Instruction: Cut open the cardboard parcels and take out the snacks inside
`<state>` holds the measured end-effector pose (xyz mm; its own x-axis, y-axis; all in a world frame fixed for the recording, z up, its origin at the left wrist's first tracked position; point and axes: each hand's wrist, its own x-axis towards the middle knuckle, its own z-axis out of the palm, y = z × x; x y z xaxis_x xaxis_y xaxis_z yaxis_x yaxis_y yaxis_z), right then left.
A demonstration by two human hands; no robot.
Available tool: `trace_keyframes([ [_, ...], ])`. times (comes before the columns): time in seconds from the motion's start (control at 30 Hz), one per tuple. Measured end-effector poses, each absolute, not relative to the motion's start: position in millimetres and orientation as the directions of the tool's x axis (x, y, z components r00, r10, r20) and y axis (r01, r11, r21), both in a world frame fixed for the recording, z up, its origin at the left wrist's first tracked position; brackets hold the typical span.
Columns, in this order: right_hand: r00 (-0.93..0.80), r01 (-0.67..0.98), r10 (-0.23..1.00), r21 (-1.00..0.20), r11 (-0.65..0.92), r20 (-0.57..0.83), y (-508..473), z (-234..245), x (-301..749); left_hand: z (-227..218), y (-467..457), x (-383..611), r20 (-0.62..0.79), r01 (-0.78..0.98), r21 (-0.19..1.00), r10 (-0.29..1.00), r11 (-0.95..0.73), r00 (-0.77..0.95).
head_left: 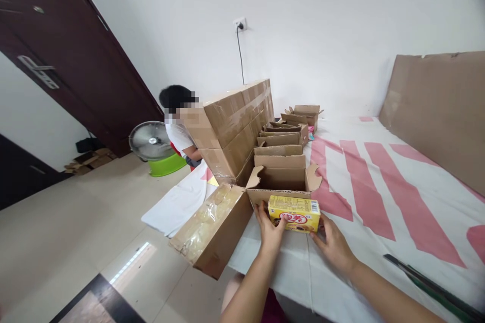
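A small yellow printed box (295,206) with red lettering and a barcode is between my two hands, just in front of an open cardboard carton (278,194). My left hand (270,229) grips its left end, thumb on the printed front; its other fingers are close to the carton's front wall. At the right end, my right hand (333,245) holds the box with thumb and fingers. The carton's side flaps stand spread outward and its inside looks dark, so its contents cannot be made out.
Several open cartons (280,139) line up behind. Taped boxes (238,126) are stacked left of them, and a long taped box (212,227) juts past the table edge. Another person (180,131) sits behind the stack, near a fan (151,141). A dark flat strip (424,277) lies right.
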<state>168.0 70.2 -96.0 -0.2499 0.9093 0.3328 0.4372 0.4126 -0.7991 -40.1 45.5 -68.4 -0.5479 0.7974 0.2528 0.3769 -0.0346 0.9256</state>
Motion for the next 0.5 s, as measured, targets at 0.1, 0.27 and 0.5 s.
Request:
trace_keyframes([
  [0.1,-0.237,0.465,0.913,-0.787,0.406,0.331,70,-97,168,-70,53,-41,0.243,0.341,0.938,0.816,-0.061,-0.525],
  [0.27,-0.197,0.524,0.932,-0.77,0.362,0.305,68,-96,168,-72,77,-39,0.202,0.321,0.946,0.841,-0.036,-0.502],
  [0.5,-0.248,0.537,0.928,-0.758,0.37,0.277,67,-90,169,-68,122,-51,0.263,0.36,0.93,0.815,-0.072,-0.516],
])
